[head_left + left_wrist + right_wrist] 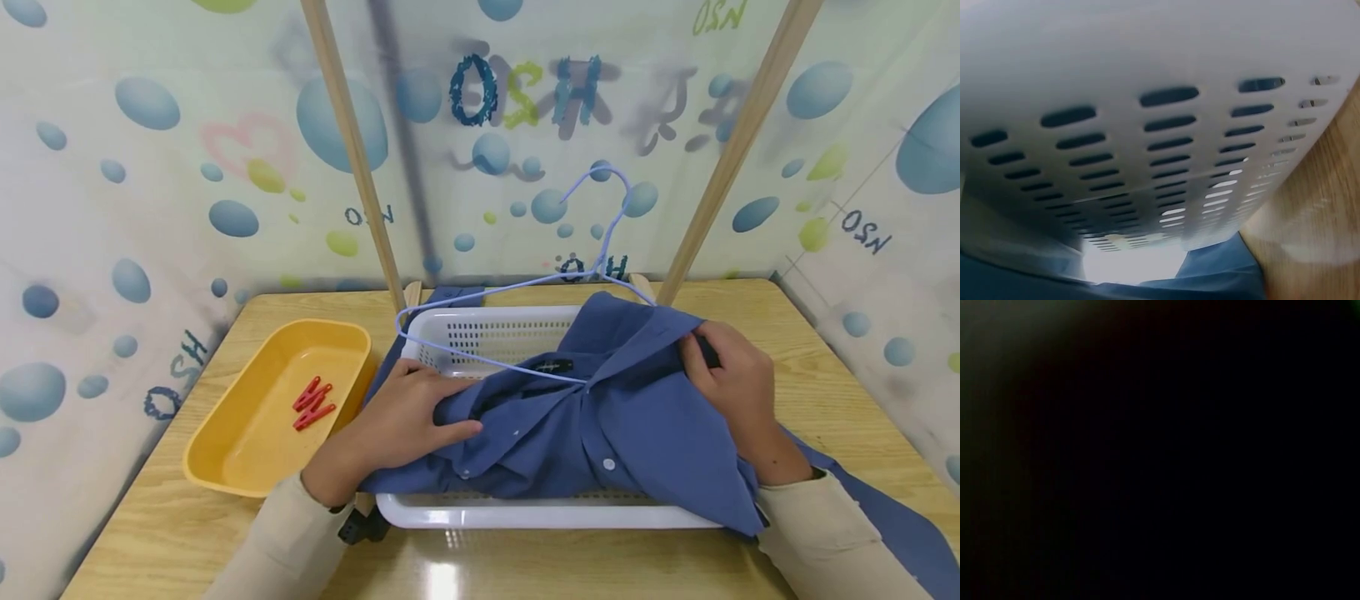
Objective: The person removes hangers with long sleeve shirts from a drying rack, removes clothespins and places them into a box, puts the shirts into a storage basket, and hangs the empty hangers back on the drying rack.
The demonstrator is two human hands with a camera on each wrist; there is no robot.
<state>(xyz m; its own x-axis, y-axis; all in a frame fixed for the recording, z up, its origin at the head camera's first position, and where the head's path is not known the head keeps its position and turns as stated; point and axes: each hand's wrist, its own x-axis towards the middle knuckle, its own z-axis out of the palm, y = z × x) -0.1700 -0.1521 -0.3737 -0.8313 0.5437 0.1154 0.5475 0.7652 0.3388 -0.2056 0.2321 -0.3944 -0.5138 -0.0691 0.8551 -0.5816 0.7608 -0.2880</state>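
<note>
A blue button-up shirt (525, 442) lies spread over a white slotted basket (547, 512). A light-blue hanger (517, 285) has its right arm inside the shirt's shoulder, while its left end shows outside the cloth. On the left, my left hand (408, 412) rests on the shirt, thumb and forefinger straight and spread apart. My right hand (731, 375) grips the shirt near its right shoulder, thumb against the cloth. In the left wrist view the basket wall (1166, 56) fills the frame, with blue cloth (1222, 265) below it. The right wrist view is almost black.
A yellow tray (225, 458) with red clothespins (311, 404) stands to the left on the wooden table (420, 567). Two wooden poles (360, 158) rise behind the basket. One sleeve (885, 508) trails to the right over the table.
</note>
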